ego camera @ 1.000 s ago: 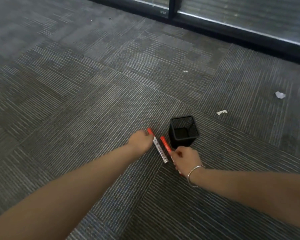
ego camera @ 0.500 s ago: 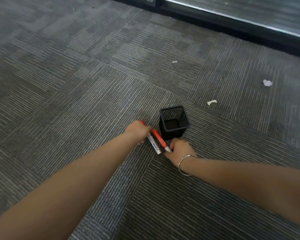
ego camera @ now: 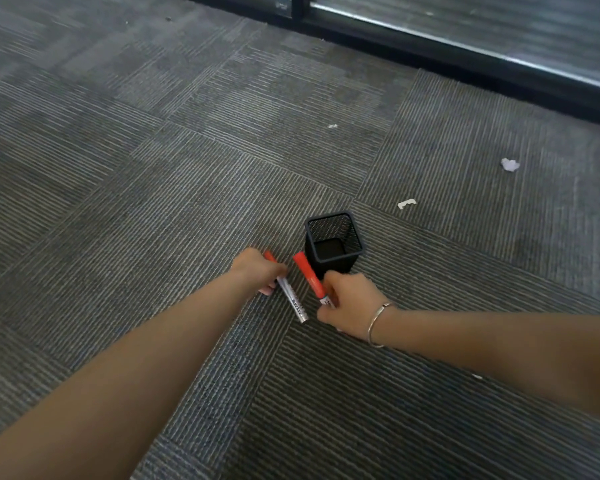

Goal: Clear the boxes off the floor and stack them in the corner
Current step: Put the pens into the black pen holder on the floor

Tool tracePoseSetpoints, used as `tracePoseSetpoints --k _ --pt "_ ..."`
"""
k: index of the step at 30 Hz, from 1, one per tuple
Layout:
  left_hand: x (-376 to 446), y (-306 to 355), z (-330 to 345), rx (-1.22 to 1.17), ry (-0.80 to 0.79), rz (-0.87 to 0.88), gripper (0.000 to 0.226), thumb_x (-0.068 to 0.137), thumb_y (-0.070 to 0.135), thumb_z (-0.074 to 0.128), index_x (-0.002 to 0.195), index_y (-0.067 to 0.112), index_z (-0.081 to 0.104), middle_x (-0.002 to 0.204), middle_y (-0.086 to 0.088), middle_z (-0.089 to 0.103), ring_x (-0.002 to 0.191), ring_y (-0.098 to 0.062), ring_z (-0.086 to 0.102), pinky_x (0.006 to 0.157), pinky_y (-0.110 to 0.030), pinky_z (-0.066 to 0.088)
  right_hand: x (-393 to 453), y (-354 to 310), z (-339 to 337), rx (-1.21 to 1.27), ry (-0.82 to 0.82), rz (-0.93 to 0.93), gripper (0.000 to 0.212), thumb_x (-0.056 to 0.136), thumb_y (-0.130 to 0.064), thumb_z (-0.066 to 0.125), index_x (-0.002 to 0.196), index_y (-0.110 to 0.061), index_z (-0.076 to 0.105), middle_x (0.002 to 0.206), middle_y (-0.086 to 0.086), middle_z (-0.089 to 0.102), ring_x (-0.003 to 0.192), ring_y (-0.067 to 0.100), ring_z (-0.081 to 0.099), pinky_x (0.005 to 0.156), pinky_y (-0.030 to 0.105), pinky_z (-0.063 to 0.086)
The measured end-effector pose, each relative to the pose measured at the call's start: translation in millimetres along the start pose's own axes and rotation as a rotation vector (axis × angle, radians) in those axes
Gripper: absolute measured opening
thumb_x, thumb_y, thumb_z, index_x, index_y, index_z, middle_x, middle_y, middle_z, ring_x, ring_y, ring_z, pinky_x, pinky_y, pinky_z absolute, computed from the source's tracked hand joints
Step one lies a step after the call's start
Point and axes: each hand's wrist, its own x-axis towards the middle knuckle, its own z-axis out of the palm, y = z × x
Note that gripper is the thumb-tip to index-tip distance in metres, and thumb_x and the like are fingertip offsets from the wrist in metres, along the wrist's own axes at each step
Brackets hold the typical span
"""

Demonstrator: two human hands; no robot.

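A black mesh pen holder (ego camera: 333,242) stands upright and empty on the grey carpet. My left hand (ego camera: 257,271) grips a silver marker with a red cap (ego camera: 291,299), which lies slanted on the floor just left of the holder. My right hand (ego camera: 349,303) pinches a second red-capped marker (ego camera: 309,275) by its lower end; its red cap points up toward the holder's near left corner. No boxes are in sight.
Small white paper scraps (ego camera: 406,203) and a crumpled bit (ego camera: 510,164) lie on the carpet to the right. A dark window frame (ego camera: 430,39) runs along the far edge of the floor. A bracelet (ego camera: 376,323) sits on my right wrist.
My right hand has tilted its marker up, so the red cap stands apart from the silver marker. My left hand keeps its grip on the other marker. The view shifted slightly.
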Motion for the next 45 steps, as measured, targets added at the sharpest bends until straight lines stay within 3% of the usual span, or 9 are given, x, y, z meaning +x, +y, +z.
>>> tracePoseSetpoints --k 3,7,13,17,22,27,32,42,45 --pt "-1.2 -2.0 2.4 0.044 0.013 -0.005 0.019 0.083 0.02 0.072 0.076 0.006 0.062 0.076 -0.012 0.07 0.07 -0.024 0.07 0.075 -0.038 0.06 -7.1 -17.4 -15.8 0.158 0.128 -0.079 0.021 0.075 -0.024 0.067 0.081 -0.023 0.047 0.076 -0.002 0.063 0.071 0.018 0.062 0.069 0.037 0.053" --pt "-5.2 -2.3 6.7 0.228 0.019 0.006 0.026 0.077 0.028 0.076 0.083 0.006 0.064 0.078 -0.011 0.068 0.071 -0.022 0.068 0.064 -0.031 0.056 2.8 -29.6 -47.5 0.377 0.33 -0.135 0.02 0.076 -0.014 0.068 0.084 -0.024 0.052 0.073 -0.003 0.07 0.071 0.007 0.067 0.07 0.02 0.052" --pt "-10.2 -3.3 3.2 0.128 -0.036 0.001 0.023 0.085 0.026 0.068 0.087 0.004 0.06 0.09 -0.017 0.066 0.08 -0.027 0.067 0.07 -0.037 0.058 34.0 -13.8 -80.5 0.271 0.554 -0.131 0.01 0.081 -0.024 0.07 0.081 -0.018 0.062 0.08 -0.007 0.067 0.081 0.011 0.063 0.081 0.03 0.049" --pt "-22.1 5.7 -10.9 -0.146 0.003 0.07 0.017 0.089 0.014 0.066 0.094 0.001 0.057 0.092 -0.017 0.066 0.08 -0.026 0.067 0.076 -0.038 0.059 51.9 7.2 -75.7 0.045 0.37 0.055 0.019 0.073 -0.028 0.078 0.077 -0.017 0.063 0.101 0.002 0.047 0.098 0.02 0.049 0.086 0.029 0.042" --pt "-39.7 40.2 -45.1 -0.489 0.04 0.224 0.012 0.089 0.003 0.062 0.098 0.002 0.055 0.098 -0.02 0.066 0.083 -0.027 0.07 0.071 -0.031 0.059 54.0 14.7 -66.5 -0.085 0.248 0.15 0.025 0.079 -0.033 0.072 0.098 -0.018 0.069 0.129 0.008 0.042 0.122 0.027 0.04 0.1 0.039 0.041" --pt "-54.9 80.4 -60.6 -0.77 0.018 0.364 0.012 0.087 -0.004 0.061 0.095 0.005 0.058 0.094 -0.013 0.066 0.084 -0.023 0.07 0.075 -0.031 0.059 60.1 16.6 -63.5 -0.087 0.157 0.168 0.016 0.085 -0.035 0.066 0.08 -0.02 0.065 0.125 0.012 0.05 0.123 0.027 0.044 0.1 0.036 0.041" --pt "-52.8 93.9 -37.1 -0.636 0.135 0.427 0.013 0.082 -0.004 0.066 0.09 0.004 0.059 0.081 -0.009 0.063 0.076 -0.02 0.066 0.076 -0.03 0.06 58.8 16.9 -60.8 -0.066 0.181 0.13 0.029 0.083 -0.034 0.07 0.102 -0.012 0.069 0.118 0.009 0.051 0.105 0.025 0.054 0.09 0.033 0.047" --pt "-30.7 73.5 0.2 -0.166 0.228 0.388 0.015 0.074 0.01 0.078 0.082 0.013 0.066 0.087 -0.005 0.069 0.081 -0.018 0.064 0.075 -0.034 0.053 39.1 23.7 -56.1 0.107 0.306 0.084 0.056 0.091 -0.019 0.056 0.142 -0.024 0.034 0.123 0.011 0.06 0.102 0.03 0.062 0.089 0.046 0.051" --pt "-29.8 69.4 5.3 -0.18 0.207 0.387 0.035 0.075 0.014 0.08 0.107 0.013 0.064 0.103 -0.004 0.067 0.098 -0.02 0.064 0.085 -0.033 0.053 40.4 25.1 -57.4 0.118 0.287 0.143 0.042 0.093 -0.019 0.051 0.134 -0.017 0.047 0.112 0.014 0.066 0.099 0.032 0.063 0.088 0.043 0.052"
